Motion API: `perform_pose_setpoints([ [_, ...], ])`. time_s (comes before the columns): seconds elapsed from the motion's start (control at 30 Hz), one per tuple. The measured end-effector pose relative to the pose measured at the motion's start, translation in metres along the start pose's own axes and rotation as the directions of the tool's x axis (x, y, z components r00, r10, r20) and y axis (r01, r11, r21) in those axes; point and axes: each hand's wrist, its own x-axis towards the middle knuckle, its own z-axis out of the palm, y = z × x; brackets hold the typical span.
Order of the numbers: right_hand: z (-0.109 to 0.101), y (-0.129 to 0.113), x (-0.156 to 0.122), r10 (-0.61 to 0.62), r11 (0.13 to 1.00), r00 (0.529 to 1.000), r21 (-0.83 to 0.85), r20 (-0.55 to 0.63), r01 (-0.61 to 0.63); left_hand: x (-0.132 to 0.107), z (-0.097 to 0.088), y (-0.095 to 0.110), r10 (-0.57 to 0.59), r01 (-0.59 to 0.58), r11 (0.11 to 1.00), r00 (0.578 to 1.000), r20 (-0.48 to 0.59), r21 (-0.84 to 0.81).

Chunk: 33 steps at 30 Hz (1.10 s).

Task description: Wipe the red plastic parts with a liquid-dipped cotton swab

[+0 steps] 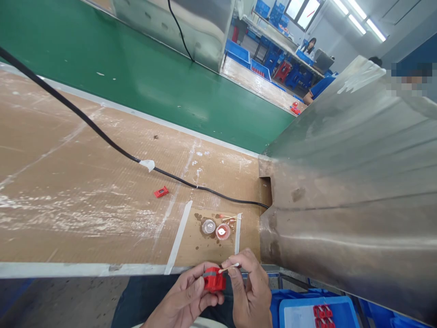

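Red plastic part (214, 279) is held low in the frame, just past the near edge of the workbench (68, 205), above the person's lap. It's gripped by the left hand (186, 298), fingers curled round it w/ the thumb pressed on its side. A cotton swab (228, 268) is pinched between thumb and forefinger of the right hand (251, 291), tip touching the top of the part.

Stuff around: bench is covered w/ brown cardboard, scuffed and streaked w/ whitish marks. A black cable (102, 136) is run diagonally across it, a bit of white tape (147, 165) stuck on approx midway, and it disappears into a notch in the big metal housing (351, 191) on the right. Two white tape strips (179, 237) are laid on the cardboard near the front edge. Between them two small round cups are set touching each other: a clear one (208, 226) and a reddish one (222, 232), w/ dark stains around and a few more swabs (228, 218) just behind. A small red piece (161, 192) is left alone further back, well apart from the hands. Green conveyor belt (153, 82) is seen beyond the bench. Blue bin (307, 312) bottom right w/ more red parts (322, 315) inside.

Nothing is blocking the hands, the cups are near but not touching.

The part itself: bright red, chunky, w/ a grey band across the top. Finer detail can't be made out, mostly covered by fingers.
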Motion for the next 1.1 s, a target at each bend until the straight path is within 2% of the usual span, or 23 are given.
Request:
perform_pose_setpoints([
  [0.23, 0.004, -0.001, 0.003, 0.011, 0.999, 1.0, 0.032, -0.003, -0.011, -0.002, -0.001, -0.001, -0.005, 0.005, 1.0, 0.998, -0.058, -0.006],
  [0.43, 0.006, -0.005, 0.004, 0.01, 0.999, 1.0, 0.04, 0.002, -0.01, 0.005, -0.012, -0.007, -0.007, 0.008, 0.999, 1.0, 0.018, -0.045],
  [0.77, 0.007, -0.004, 0.006, 0.016, 0.996, 1.0, 0.086, 0.013, -0.017, -0.001, -0.001, 0.002, -0.03, 0.029, 0.997, 0.999, -0.016, -0.067],
  [1.1, 0.007, -0.003, 0.0, 0.036, 0.997, 0.998, 0.063, -0.053, -0.032, -0.001, -0.006, -0.001, -0.053, 0.053, 0.997, 0.998, 0.016, -0.062],
])
